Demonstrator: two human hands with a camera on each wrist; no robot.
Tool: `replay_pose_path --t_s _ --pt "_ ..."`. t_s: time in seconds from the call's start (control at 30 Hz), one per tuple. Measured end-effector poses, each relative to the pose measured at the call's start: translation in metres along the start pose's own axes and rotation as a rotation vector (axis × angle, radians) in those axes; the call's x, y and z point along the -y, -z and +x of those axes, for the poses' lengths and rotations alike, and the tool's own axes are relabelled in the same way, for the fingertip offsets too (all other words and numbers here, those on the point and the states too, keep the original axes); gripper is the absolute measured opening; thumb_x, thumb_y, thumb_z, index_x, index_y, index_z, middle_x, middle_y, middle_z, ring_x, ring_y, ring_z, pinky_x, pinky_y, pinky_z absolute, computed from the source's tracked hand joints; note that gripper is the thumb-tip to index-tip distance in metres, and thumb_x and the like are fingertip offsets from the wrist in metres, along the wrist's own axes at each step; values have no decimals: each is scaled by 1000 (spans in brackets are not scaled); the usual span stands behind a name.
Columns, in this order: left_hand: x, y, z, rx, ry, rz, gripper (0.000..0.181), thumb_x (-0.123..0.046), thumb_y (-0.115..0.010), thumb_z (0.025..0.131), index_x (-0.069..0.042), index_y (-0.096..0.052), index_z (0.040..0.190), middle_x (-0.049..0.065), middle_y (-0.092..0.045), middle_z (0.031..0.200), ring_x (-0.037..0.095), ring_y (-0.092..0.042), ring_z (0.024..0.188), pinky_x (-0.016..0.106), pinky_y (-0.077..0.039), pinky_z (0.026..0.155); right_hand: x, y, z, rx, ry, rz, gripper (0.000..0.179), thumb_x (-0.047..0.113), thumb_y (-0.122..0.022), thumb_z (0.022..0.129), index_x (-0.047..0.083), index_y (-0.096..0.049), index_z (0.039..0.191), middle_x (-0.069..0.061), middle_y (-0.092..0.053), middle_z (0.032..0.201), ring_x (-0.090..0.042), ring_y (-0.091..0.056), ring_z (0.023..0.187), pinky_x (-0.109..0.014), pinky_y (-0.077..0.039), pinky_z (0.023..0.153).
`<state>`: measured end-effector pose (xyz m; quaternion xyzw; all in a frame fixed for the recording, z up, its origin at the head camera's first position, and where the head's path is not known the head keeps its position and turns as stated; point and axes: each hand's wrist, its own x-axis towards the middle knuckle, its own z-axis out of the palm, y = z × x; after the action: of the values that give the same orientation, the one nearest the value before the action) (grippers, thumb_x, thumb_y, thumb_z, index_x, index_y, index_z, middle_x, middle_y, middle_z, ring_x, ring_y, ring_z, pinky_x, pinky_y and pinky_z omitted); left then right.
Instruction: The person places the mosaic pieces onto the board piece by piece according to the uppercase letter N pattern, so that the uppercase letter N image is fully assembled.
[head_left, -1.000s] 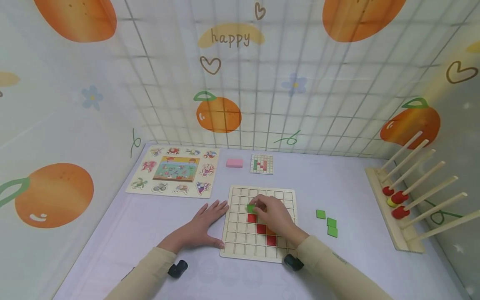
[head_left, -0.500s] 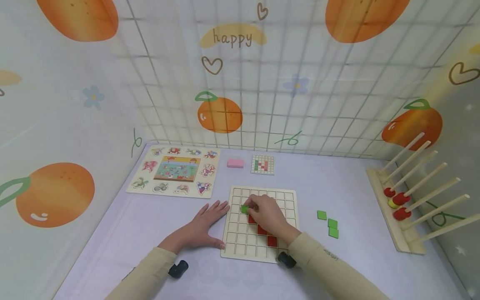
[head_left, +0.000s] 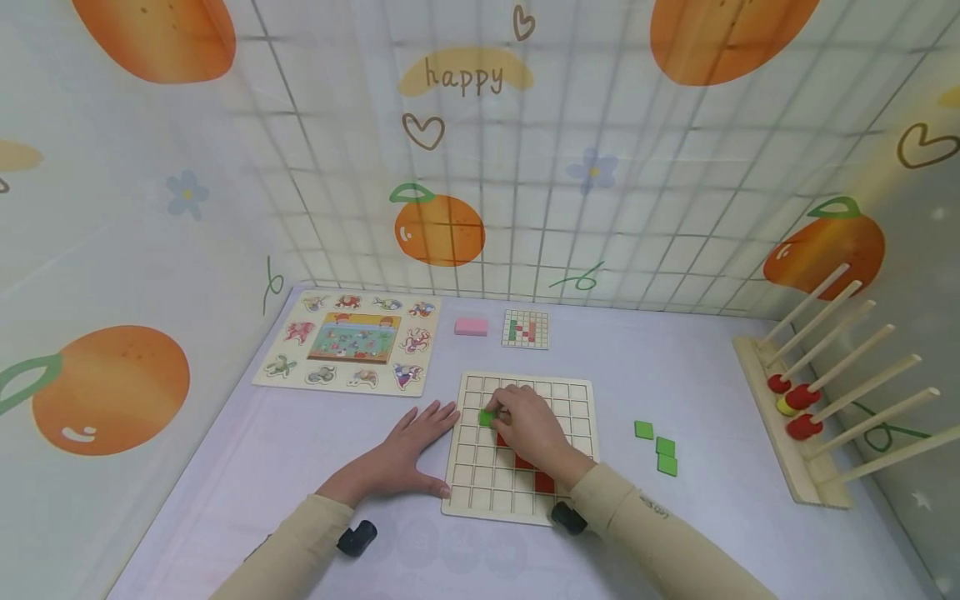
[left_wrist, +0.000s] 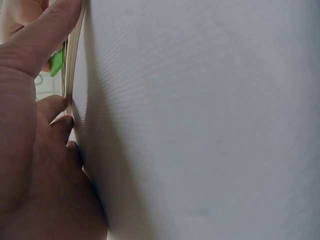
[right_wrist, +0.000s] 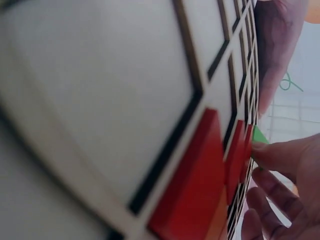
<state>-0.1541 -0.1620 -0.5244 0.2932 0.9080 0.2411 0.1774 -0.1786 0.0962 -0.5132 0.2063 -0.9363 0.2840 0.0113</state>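
Note:
A light wooden grid board [head_left: 482, 477] lies on the table in the head view. My right hand [head_left: 531, 429] is over it, thumb and fingertips pinching a green square tile [head_left: 486, 418] at a cell in the upper left part. Several red tiles [head_left: 543, 482] run diagonally below that hand, which partly covers them. In the right wrist view, an orange tile [right_wrist: 218, 217] shows beside the nearest red one [right_wrist: 192, 185]. My left hand [head_left: 401, 457] lies with fingers spread at the board's left edge, fingertips and thumb touching it.
Several loose green tiles [head_left: 643, 430] lie right of the board. Behind it are a small pattern card [head_left: 542, 340] and a pink block [head_left: 471, 327]. A sea-animal puzzle [head_left: 414, 317] lies back left; a pegged bead rack [head_left: 757, 367] stands at the right.
The right hand has shifted slightly left with the green tile, from above the top red tile to a cell further left. The left hand stays where it was.

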Motion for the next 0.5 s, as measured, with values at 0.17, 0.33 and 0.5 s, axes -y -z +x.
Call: replay_pose_path --t_s 0.17,0.33,0.5 --pt "0 0 1 2 3 7 117 -67 -78 75 -21 -19 164 -8 -9 171 18 2 157 45 4 128 1 1 -1 13 -18 -16 15 14 -78 90 16 -74 104 5 -69 106 -16 -59 98 -34 -56 89" --pt "0 0 1 5 8 11 118 -69 -78 74 -22 -19 165 -9 -9 171 17 2 157 45 4 128 2 2 -1 14 1 -48 18 15 -77 91 18 -78 109 5 -69 107 -16 -59 96 -33 -56 86" --pt "1 -1 1 7 14 16 117 -70 -77 74 -23 -19 165 -9 -8 171 17 2 157 45 4 128 1 1 -1 19 21 -77 18 15 -78 91 19 -81 108 5 -69 106 -16 -58 95 -31 -56 84"
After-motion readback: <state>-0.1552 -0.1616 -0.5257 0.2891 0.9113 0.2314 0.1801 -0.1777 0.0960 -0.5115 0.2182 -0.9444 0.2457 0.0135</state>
